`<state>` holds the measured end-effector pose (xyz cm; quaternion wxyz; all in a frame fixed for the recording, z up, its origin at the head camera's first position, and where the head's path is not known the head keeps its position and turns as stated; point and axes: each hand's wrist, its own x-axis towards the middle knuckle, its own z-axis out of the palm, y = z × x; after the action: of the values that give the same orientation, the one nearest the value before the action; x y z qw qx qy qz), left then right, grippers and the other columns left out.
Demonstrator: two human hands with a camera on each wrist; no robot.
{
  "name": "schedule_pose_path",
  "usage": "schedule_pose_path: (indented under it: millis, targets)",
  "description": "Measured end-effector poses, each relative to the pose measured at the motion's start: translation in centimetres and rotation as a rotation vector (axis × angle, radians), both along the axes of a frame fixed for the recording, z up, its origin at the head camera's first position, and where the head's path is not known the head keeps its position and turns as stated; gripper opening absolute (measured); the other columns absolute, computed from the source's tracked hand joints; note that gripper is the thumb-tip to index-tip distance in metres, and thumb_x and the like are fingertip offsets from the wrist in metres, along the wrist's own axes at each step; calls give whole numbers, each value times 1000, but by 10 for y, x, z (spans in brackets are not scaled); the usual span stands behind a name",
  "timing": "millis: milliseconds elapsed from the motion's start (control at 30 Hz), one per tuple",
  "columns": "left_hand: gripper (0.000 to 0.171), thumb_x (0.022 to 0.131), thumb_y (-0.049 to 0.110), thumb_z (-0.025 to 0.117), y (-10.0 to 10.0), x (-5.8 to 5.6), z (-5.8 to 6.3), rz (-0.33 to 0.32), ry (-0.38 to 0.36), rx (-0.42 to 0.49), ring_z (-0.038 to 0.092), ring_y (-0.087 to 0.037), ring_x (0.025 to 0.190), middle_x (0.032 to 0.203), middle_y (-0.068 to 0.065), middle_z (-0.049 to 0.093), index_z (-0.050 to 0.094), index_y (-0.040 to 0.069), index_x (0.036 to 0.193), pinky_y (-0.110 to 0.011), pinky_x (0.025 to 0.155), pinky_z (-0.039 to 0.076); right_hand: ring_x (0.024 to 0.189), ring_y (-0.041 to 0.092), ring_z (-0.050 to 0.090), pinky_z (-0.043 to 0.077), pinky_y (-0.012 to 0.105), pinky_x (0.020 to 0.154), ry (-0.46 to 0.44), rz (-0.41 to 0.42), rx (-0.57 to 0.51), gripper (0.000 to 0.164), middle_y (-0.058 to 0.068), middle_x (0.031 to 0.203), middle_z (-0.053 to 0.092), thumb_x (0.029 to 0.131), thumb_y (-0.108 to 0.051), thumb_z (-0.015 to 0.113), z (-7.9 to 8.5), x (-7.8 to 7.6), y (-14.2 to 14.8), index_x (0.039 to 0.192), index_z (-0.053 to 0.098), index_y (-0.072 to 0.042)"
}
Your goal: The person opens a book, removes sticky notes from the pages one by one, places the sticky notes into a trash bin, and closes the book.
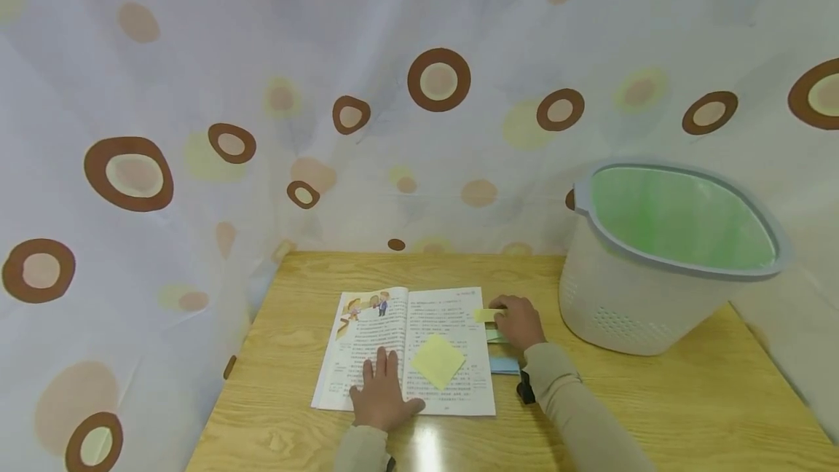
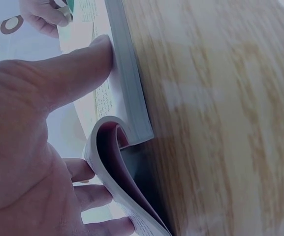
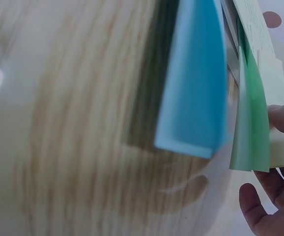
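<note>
An open book lies on the wooden table, its left page printed with a cartoon picture. My left hand rests spread across the lower pages; in the left wrist view its thumb presses near the book's bottom edge. At the right edge, my right hand pinches a yellow sticky strip between thumb and fingers. Below that strip, a green sticky strip and a blue sticky strip jut out past the pages. A square yellow sticky note lies turned like a diamond on the right page.
To the right of the book stands a tall white plastic basket with a grey-blue rim and green inside. Behind the table hangs a white curtain with brown and yellow spots.
</note>
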<state>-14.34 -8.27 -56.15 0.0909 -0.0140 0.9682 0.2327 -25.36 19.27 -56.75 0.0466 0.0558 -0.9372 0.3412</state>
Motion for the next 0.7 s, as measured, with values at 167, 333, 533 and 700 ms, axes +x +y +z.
schedule_pose_path:
  millis: [167, 333, 533, 700]
  targets:
    - [101, 73, 49, 81, -3, 0, 2, -6, -8, -5, 29, -50, 146, 162, -19, 29, 35, 5, 152, -82, 102, 30, 104, 37, 67, 55, 53, 88, 0, -27, 0, 23, 18, 111, 73, 92, -2, 57, -4, -3, -2, 109, 72, -3]
    - [101, 73, 48, 81, -3, -1, 3, 2, -1, 2, 29, -50, 146, 162, -19, 29, 35, 5, 151, -81, 102, 30, 105, 37, 65, 54, 54, 90, -34, -66, -27, 26, 19, 115, 71, 93, -5, 53, -3, -4, 2, 111, 71, -3]
    - [101, 72, 49, 81, -3, -1, 2, 2, 16, -12, 30, -50, 146, 162, -19, 30, 36, 5, 151, -81, 102, 31, 110, 39, 63, 52, 56, 92, -14, -94, -74, 27, 21, 120, 68, 96, -10, 52, 2, -5, 11, 115, 69, -2]
    - [101, 72, 49, 82, -2, -3, -1, -2, 23, -9, 30, -50, 145, 161, -19, 31, 36, 5, 151, -82, 100, 32, 108, 39, 64, 52, 56, 92, 101, -77, -90, 22, 20, 116, 69, 98, -12, 57, 9, -5, 14, 114, 70, -2]
